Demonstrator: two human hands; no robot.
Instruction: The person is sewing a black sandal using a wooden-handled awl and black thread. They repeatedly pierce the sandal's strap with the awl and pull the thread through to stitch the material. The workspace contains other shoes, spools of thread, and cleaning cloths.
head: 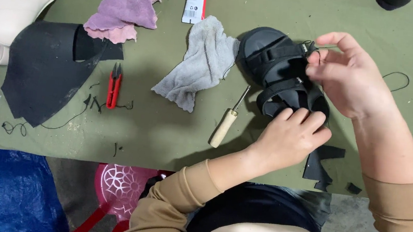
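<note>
While the olive-green table cover (164,132) takes up most of the view, the largest loose thing on it is a dark sheet of rubbery material (42,73) at the left, lying flat and well apart from the hands. Next in size, a grey cloth (199,64) lies crumpled just left of the black strapped sandal (278,70), and a pinkish-purple cloth (122,15) sits farther up and left. The sandal lies right of centre, sole down on the cover, its long axis running on a slant from upper left to lower right; the rounded end points up-left toward the grey cloth, though whether that end is toe or heel I cannot tell. The left hand (291,137) is curled closed over the sandal's lower-right end, seemingly pinning it so it does not slide. The right hand (349,74) has thumb and fingers pinched narrowly on a thin black thread (397,80) by the straps, probably to keep it taut; the thread loops off to the right. A wooden-handled awl (227,121) lies just left of the sandal, tip toward it, likely kept within reach. Red thread snips (114,86) and black offcuts (321,164) are smallest.
</note>
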